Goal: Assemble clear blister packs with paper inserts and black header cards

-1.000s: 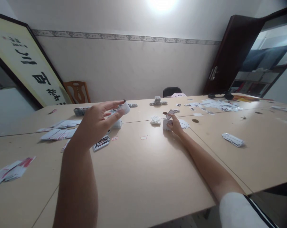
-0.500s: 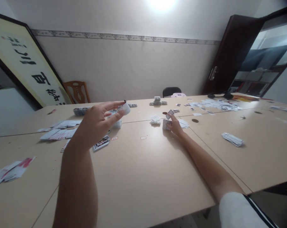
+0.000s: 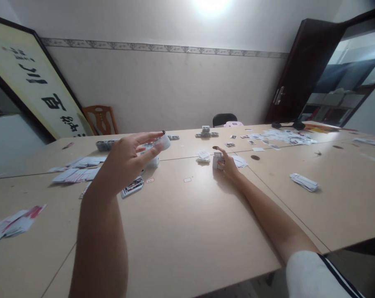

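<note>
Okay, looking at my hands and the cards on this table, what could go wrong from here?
1. The left hand holds a small white item only at its fingertips, raised above the table; it might slip.
2. The right hand presses on a small card stack at full reach; a nudge could topple it into the loose cards alongside.
</note>
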The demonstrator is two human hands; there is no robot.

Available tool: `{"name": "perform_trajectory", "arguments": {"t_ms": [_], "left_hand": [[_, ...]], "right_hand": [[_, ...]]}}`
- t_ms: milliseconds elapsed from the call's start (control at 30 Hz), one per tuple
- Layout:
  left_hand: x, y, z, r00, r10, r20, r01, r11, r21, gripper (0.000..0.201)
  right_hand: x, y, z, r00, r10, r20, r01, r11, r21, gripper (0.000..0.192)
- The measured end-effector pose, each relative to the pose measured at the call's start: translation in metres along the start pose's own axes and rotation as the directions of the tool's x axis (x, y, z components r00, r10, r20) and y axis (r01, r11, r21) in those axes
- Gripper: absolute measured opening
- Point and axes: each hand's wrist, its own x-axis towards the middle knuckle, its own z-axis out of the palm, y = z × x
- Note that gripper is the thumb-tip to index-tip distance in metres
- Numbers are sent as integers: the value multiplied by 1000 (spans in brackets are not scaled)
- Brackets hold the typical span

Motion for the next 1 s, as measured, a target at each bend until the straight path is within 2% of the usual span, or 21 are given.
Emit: {"name": "perform_trajectory", "arguments": {"t_ms": [67, 100, 233, 300, 467, 567, 633, 833, 1000], "left_hand": [[0, 0, 0, 1000, -2, -3, 2, 1000, 1, 51], [0, -1, 0, 1000, -2, -4, 2, 1000, 0, 50], [1, -2, 0, 1000, 4, -2, -4, 1000, 1, 48], [1, -2, 0, 1000, 6, -5, -6, 1000, 4, 48], [1, 0, 0, 1000, 2, -6, -2, 1000, 14, 50], [1, 0, 1, 1000, 0, -5, 0, 1000, 12, 50], [2, -1, 2, 1000, 1, -4, -1, 1000, 8, 50], [2, -2, 1, 1000, -7, 0, 7, 1000, -3, 50], [1, -1, -1, 1000, -15, -1, 14, 1000, -17, 50]], "right_hand": [[-2, -2, -1, 1000, 5, -5, -5, 1000, -2, 67], [-2, -3, -1, 1000, 8, -5, -8, 1000, -1, 65], [-4, -8, -1, 1000, 18, -2, -18, 1000, 5, 40], [-5, -9, -1, 1000, 19, 1, -19, 1000, 3, 36], [-6, -9, -3, 1000, 14, 14, -14, 1000, -19, 53], [-5, -7, -3, 999, -4, 43, 5, 999, -44, 43], [-3, -6, -2, 998, -16, 53, 20, 997, -75, 38], [0, -8, 2, 997, -2, 79, 21, 970, -243, 40], [7, -22, -16, 978, -12, 209, 96, 913, -396, 34]]}}
